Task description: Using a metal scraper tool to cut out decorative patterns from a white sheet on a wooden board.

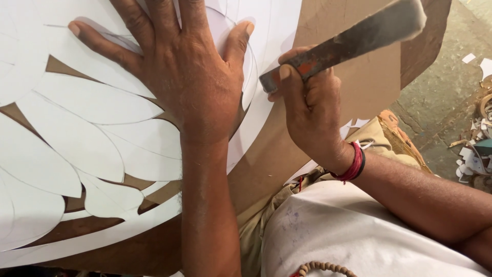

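On the brown board (pixel 359 87) — left hand (pixel 189 77) flat on white cutouts (pixel 77 133), right hand (pixel 307 107) gripping a blade (pixel 348 43).

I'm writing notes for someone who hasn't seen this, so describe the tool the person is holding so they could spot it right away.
Start at the big white petal-pattern sheet lying on brown board, with the left hand pressed flat on it. Just right of that hand, at the sheet's edge, the right hand grips a flat metal blade slanting up to the right. It is the only dark, worn metal thing among paper and board, with an orange-red patch near the fingers.
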